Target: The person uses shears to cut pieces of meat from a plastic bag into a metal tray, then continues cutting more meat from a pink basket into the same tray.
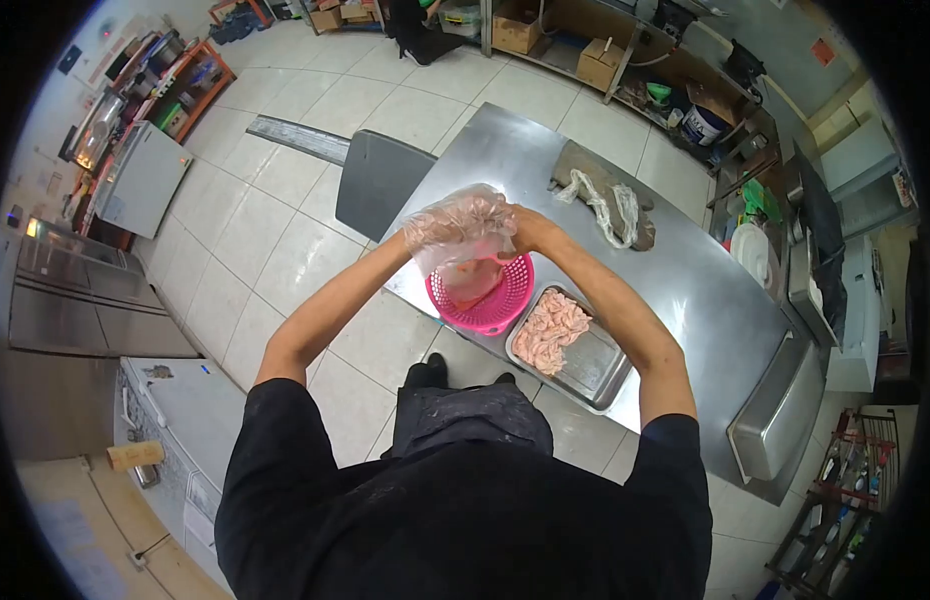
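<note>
A clear plastic bag (447, 222) is bunched up above a pink basket (510, 302), its lower part hanging down toward the basket's opening. Crinkled plastic covers most of my left hand (433, 226), which grips the bag from the left side. On the other side, my right hand (523, 230) is closed on the bag's gathered edge, fingers bent. Something pale and reddish shows inside the basket, partly veiled by the plastic. Just right of the basket, a metal tray (595, 375) holds a pile of raw pale-pink meat pieces (551, 330) in its left part.
The steel table (685, 300) carries a brown cloth-like bundle (603, 195) with white plastic (625, 215) on it. A metal container (780, 405) sits at its right end. A dark grey panel (380, 180) adjoins the left edge. Far back, a person (415, 30) stands near shelves.
</note>
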The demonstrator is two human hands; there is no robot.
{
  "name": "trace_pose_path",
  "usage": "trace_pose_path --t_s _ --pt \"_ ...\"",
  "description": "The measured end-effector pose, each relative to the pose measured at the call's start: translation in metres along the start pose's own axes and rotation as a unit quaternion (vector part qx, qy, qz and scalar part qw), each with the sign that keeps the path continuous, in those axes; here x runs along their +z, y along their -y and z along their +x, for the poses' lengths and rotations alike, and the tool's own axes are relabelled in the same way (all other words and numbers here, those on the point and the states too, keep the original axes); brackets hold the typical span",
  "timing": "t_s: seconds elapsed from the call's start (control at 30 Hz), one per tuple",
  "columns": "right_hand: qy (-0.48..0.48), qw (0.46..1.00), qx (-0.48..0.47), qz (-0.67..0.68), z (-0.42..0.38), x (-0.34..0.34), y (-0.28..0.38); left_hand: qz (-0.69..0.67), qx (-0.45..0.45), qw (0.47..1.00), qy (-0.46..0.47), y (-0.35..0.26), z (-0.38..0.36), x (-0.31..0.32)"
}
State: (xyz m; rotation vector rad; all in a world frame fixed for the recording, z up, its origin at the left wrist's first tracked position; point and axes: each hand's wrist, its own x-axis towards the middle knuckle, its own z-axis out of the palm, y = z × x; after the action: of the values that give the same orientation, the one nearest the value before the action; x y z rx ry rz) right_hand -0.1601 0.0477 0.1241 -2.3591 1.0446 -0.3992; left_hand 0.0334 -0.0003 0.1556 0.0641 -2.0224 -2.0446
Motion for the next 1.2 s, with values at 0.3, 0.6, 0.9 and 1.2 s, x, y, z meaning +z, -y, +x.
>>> trace_pose_path --t_s 0.3,0.6,0.9,1.2 --pt "0.145 0.988 0.034 -0.045 0.057 0.103 -0.086 0.409 0.086 0.906 -0.066 -0.022 -0.024 -0.051" --pt "0.068 0.973 0.108 -0.190 0.084 0.032 0.026 0.240 0.154 0.882 -0.375 -0.116 -0.065 -0.147" --pt "-0.494 0.741 0.409 0.199 -0.111 0.108 0.022 0.011 0.185 0.772 -0.608 0.085 -0.263 -0.274" --pt "-0.794 0.268 0.522 0.161 -0.164 0.267 0.087 -0.026 0.118 0.614 -0.780 0.145 -0.270 -0.391"
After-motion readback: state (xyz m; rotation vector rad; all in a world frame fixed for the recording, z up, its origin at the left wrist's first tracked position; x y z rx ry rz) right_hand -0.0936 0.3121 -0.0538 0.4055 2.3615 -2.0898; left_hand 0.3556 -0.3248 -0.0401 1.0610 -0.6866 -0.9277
